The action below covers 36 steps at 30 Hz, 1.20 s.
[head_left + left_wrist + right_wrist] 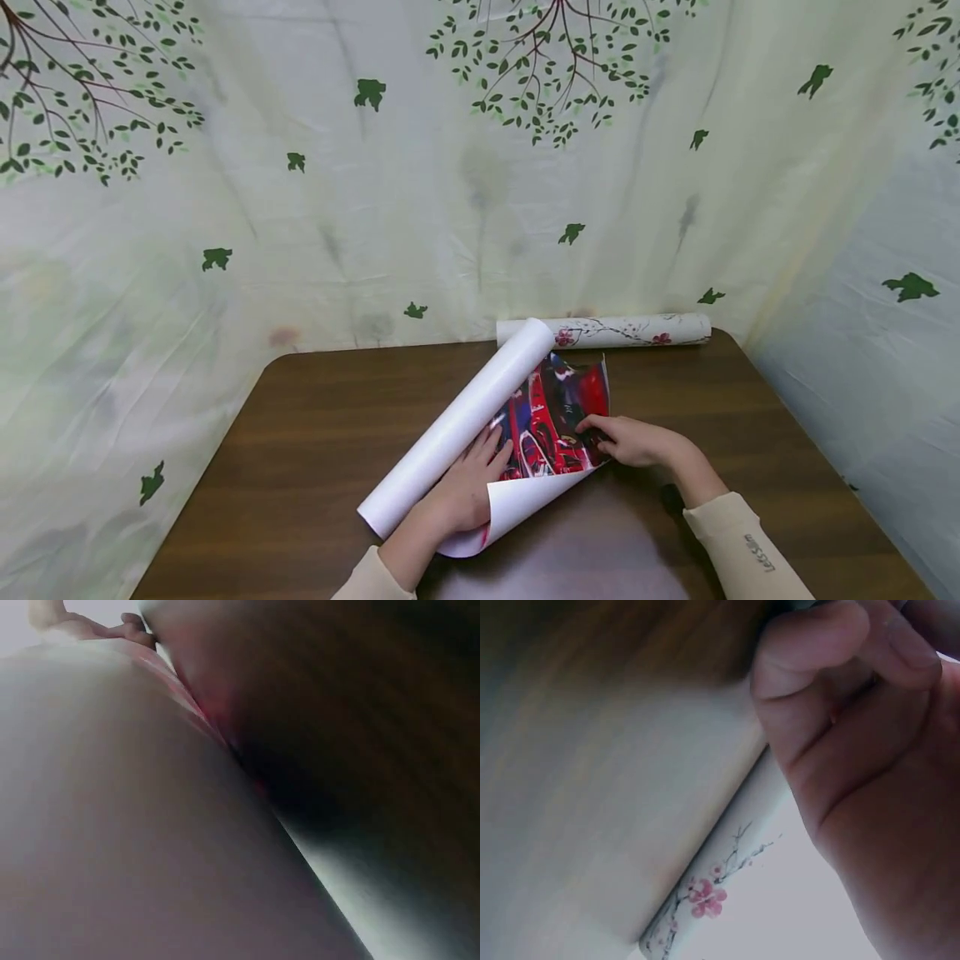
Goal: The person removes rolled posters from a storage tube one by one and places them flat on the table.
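Observation:
A partly unrolled poster (551, 417) shows a glossy picture of red and dark blue shapes, with a white back. Its rolled part, a white tube (457, 429), lies slanted along the left. My left hand (461, 492) rests on the picture beside the tube, fingers extended; the poster's lower edge curls up over part of it. At the right edge, my right hand (633, 440) pinches the sheet between thumb and fingers. Curled fingers (810, 645) of this hand appear in the right wrist view. Pale blurred paper (135, 810) fills much of the left wrist view.
Behind the poster, a second roll (637, 331), white with pink blossoms and dark twigs, lies along the far edge of the brown wooden table (315, 433). A pale curtain (450, 192) printed with leaves and branches hangs around the table's back and sides.

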{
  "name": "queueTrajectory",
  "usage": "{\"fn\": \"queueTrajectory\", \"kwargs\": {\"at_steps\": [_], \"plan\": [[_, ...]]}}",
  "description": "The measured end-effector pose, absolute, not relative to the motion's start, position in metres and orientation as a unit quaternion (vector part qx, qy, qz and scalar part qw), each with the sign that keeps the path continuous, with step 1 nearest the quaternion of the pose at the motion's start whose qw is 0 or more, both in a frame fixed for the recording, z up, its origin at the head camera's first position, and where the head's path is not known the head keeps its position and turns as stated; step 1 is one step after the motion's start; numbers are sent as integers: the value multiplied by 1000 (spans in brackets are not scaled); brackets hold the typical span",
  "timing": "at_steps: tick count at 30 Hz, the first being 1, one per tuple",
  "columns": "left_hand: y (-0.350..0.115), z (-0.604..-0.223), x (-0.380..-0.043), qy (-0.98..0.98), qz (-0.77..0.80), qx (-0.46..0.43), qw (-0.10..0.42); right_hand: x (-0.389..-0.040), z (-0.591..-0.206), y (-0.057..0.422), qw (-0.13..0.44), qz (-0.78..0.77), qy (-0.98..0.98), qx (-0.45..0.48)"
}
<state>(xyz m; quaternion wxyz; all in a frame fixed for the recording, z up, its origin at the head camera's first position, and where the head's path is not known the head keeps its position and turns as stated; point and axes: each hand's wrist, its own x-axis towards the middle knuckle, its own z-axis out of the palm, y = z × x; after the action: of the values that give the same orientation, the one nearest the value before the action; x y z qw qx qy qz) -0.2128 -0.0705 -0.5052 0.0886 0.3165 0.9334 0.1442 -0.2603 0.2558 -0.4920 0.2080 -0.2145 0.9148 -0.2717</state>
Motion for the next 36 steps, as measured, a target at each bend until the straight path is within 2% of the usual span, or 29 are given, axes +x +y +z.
{"fn": "queueTrajectory", "kwargs": {"at_steps": [5, 9, 12, 15, 19, 25, 31, 36], "plan": [[-73, -507, -214, 941, 160, 266, 136, -257, -498, 258, 169, -280, 920, -217], [-72, -504, -215, 943, 167, 248, 148, -253, -500, 251, 146, -340, 914, -166], [-74, -508, -218, 948, 160, 247, 124, -248, -500, 243, 151, -384, 903, -122], [-77, -508, -221, 953, 153, 239, 104, -243, -500, 239, 147, -368, 910, -118], [-85, -500, -223, 959, 139, 224, 99, -239, -500, 241, 141, -320, 926, -140], [-101, -497, -230, 965, 134, 210, 82, -236, -498, 261, 168, -300, 923, -174], [-123, -490, -239, 975, 135, 158, 79, -233, -495, 282, 179, -295, 919, -193], [-142, -489, -244, 981, 145, 119, 54, -232, -496, 298, 184, -286, 915, -218]]}}
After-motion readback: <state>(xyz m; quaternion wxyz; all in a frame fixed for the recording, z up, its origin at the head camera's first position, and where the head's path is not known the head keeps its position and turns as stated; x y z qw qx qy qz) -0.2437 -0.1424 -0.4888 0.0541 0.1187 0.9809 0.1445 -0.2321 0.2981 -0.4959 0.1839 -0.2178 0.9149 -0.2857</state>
